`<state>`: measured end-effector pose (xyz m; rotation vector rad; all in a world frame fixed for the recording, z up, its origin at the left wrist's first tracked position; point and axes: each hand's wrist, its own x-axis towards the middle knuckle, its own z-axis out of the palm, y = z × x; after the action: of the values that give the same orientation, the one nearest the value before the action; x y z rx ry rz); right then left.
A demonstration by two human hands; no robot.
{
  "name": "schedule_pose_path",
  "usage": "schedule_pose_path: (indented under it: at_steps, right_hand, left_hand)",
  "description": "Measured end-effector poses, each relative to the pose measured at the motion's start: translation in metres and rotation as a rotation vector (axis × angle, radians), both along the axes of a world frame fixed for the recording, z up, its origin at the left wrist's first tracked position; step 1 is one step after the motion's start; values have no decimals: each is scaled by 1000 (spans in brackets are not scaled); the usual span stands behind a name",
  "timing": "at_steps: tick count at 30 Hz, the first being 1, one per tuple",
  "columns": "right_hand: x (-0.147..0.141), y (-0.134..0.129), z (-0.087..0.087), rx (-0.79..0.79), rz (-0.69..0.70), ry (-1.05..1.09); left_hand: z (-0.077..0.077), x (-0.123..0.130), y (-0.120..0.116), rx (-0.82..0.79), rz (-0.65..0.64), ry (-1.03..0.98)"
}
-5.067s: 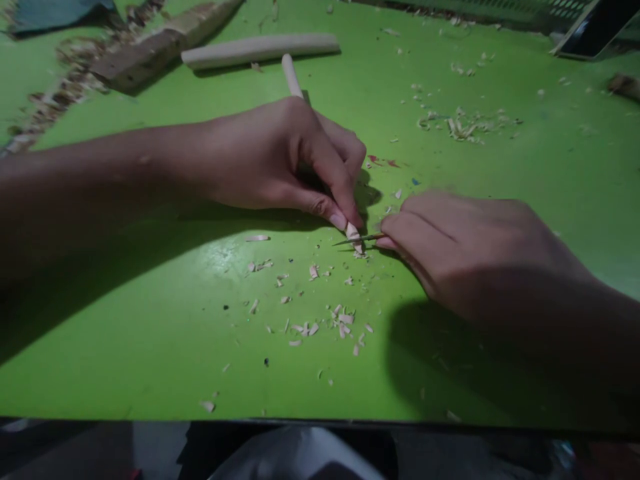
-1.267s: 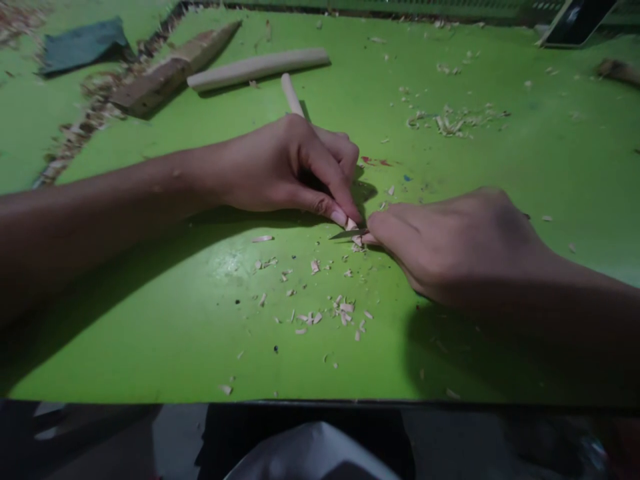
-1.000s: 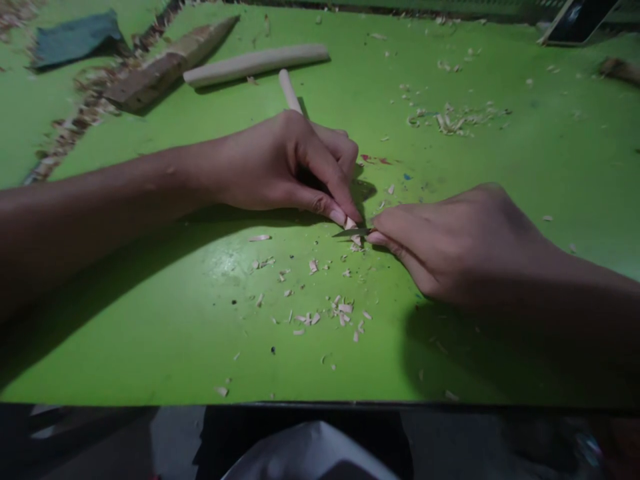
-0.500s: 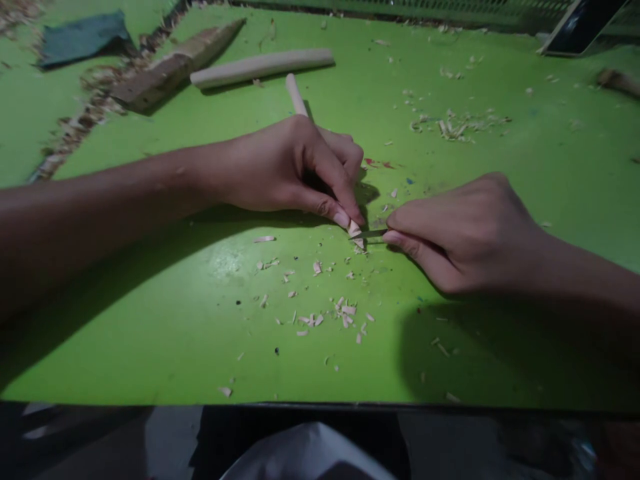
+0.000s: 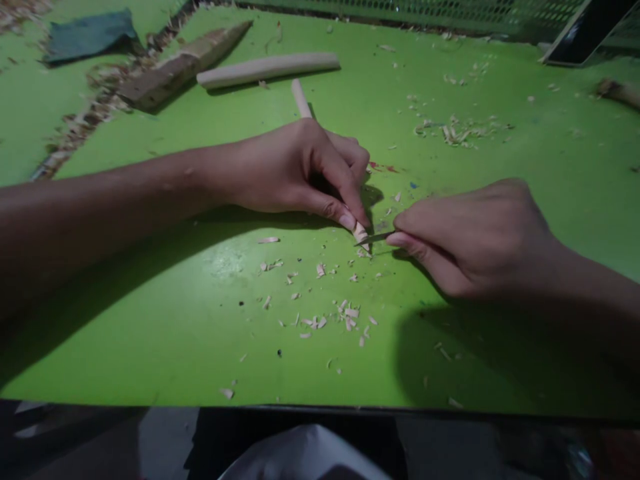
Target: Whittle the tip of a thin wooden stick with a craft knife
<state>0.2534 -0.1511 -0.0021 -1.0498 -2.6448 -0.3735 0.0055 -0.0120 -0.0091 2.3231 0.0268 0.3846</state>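
Note:
My left hand (image 5: 320,170) is closed round a slim pale wooden stick (image 5: 301,99). One end of the stick sticks out behind the hand, and the carved tip (image 5: 362,236) shows below my thumb and index finger, close to the green table (image 5: 165,347). My right hand (image 5: 475,233) pinches a small thin knife (image 5: 376,237), its blade lying across the carved tip. The knife's handle is hidden inside the right hand. Small wood shavings (image 5: 350,313) lie scattered in front of the hands.
Behind my left hand lie a thicker pale stick (image 5: 270,68) and a rough pointed wood piece (image 5: 185,67). A dark green cloth-like piece (image 5: 93,37) is at the back left. More shavings (image 5: 457,133), a dark slanted object (image 5: 590,30) and a brown stick (image 5: 620,92) are on the right.
The whole view has shifted slightly, so the table items appear a little lower and further right. The blade is tilted a bit more against the tip. Both hands keep their hold.

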Motion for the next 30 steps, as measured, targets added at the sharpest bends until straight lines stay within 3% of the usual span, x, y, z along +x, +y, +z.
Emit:
schedule_pose_path:
  at_steps: [7, 12, 16, 30]
  right_hand:
    - [-1, 0, -2, -70, -61, -78]
    - [-5, -5, -1, 4, -46, -100]
    - [-14, -15, 2, 34, -180, -195]
    - [-30, -15, 14, -137, -214, -456]
  left_hand:
    - [1, 0, 0, 5, -13, -13]
    - [1, 0, -1, 14, -2, -12]
    - [2, -1, -2, 13, 0, -7]
    - [7, -2, -3, -11, -9, 33]
